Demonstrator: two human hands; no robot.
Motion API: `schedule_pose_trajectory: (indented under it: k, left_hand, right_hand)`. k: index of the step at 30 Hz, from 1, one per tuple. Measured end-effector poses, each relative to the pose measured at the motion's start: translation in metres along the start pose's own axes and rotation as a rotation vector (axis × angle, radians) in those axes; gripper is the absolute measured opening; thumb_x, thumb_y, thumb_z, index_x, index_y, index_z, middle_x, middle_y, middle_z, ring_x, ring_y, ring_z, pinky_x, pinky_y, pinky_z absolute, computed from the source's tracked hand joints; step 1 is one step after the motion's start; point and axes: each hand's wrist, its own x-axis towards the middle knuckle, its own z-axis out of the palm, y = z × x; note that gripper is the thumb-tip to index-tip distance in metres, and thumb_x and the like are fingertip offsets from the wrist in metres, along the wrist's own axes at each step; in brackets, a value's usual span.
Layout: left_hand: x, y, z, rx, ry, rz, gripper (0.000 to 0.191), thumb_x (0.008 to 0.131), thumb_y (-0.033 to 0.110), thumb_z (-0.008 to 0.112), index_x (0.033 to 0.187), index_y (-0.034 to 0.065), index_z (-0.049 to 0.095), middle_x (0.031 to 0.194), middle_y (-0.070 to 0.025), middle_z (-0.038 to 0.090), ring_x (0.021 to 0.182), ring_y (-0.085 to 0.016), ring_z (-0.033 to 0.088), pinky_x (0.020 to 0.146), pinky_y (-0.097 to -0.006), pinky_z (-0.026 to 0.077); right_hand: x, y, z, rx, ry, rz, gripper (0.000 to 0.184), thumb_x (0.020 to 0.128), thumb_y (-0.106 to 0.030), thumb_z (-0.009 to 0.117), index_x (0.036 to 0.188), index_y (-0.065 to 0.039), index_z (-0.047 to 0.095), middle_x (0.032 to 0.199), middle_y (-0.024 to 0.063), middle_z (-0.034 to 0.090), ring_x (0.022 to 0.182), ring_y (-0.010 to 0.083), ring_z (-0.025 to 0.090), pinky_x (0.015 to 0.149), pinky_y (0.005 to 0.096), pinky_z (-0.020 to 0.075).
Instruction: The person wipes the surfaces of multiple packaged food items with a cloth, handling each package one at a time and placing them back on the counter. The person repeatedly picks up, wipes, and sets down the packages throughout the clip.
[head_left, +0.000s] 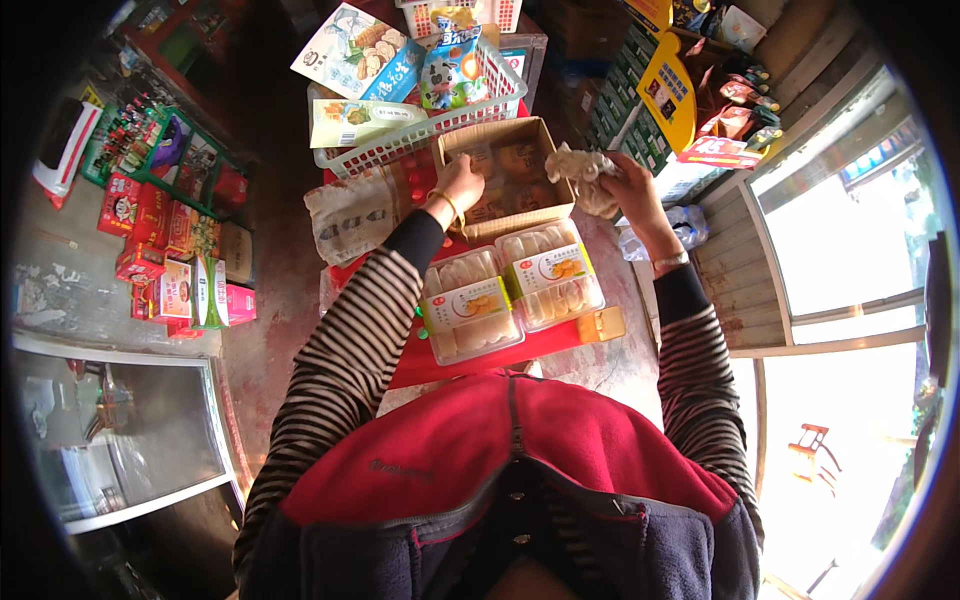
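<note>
My right hand (635, 191) grips a crumpled, off-white cloth (577, 171) beside the right wall of an open cardboard box (517, 223). Curled over the box's left wall is my left hand (461, 182), its fingertips partly hidden. Inside the box lie several brownish packs (517, 159), dim in shadow. In front of the box, two clear plastic trays of pale rolled food sit side by side, a left tray (469, 341) and a right tray (559, 300), each with a printed paper band. Left of the box a printed cloth (356, 214) lies flat.
Everything stands on a red-covered table (450, 373). Behind the box, a white plastic basket (405, 146) holds cartons and a blue snack bag (454, 71). A small yellowish box (601, 324) sits at the right edge. Red gift boxes (154, 221) are stacked at left; a yellow display stand (667, 90) is at right.
</note>
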Motion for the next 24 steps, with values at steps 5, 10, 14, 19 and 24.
schedule_pose_trajectory:
  k: [5,10,14,19,24]
  left_hand:
    - [0.045,-0.007,0.036,0.147,-0.196,-0.342,0.03,0.081,0.011,0.049,0.097,-0.0075,0.065,0.106,-0.0311,0.062,0.101,-0.041,0.062,0.083,-0.0437,0.05]
    - [0.077,-0.027,0.067,0.927,-0.476,-0.11,0.03,0.086,0.013,0.046,0.105,-0.0038,0.062,0.11,-0.0242,0.063,0.103,-0.039,0.061,0.084,-0.0452,0.05]
    - [0.07,-0.031,0.075,0.194,0.207,-0.665,0.071,0.074,0.018,0.067,0.129,-0.0062,0.029,0.115,-0.0275,0.058,0.103,-0.036,0.062,0.088,-0.0419,0.05]
    - [0.05,0.007,0.046,-0.37,0.209,-0.546,0.03,0.07,0.014,0.076,0.095,0.0017,0.066,0.088,-0.0105,0.069,0.077,-0.025,0.068,0.068,-0.0344,0.052]
    - [0.0,0.069,0.004,-1.179,-0.161,-0.492,0.026,0.084,0.022,0.069,0.108,0.0131,0.063,0.099,-0.0028,0.068,0.09,-0.02,0.066,0.067,-0.0276,0.049]
  right_hand:
    - [-0.051,0.017,-0.036,0.287,-0.081,0.071,0.031,0.083,0.004,0.057,0.114,0.003,0.057,0.098,0.0037,0.064,0.088,0.0102,0.06,0.078,0.0248,0.0492]
    - [-0.094,0.041,-0.065,0.373,0.011,0.221,0.028,0.086,0.002,0.054,0.113,0.001,0.058,0.101,0.0035,0.065,0.089,0.0113,0.061,0.079,0.0249,0.0491]
    - [-0.114,0.056,-0.087,0.514,0.003,0.226,0.026,0.088,-0.001,0.056,0.114,0.0,0.059,0.102,0.0038,0.065,0.09,0.0112,0.061,0.079,0.0249,0.0489]
    - [-0.127,0.067,-0.109,0.552,0.059,0.223,0.028,0.089,-0.002,0.055,0.117,0.001,0.058,0.101,0.0033,0.065,0.09,0.0106,0.061,0.08,0.0248,0.048]
    - [-0.118,0.055,-0.111,0.523,0.097,0.193,0.027,0.092,-0.004,0.051,0.117,0.003,0.056,0.103,0.0043,0.064,0.091,0.0111,0.06,0.081,0.0248,0.0474]
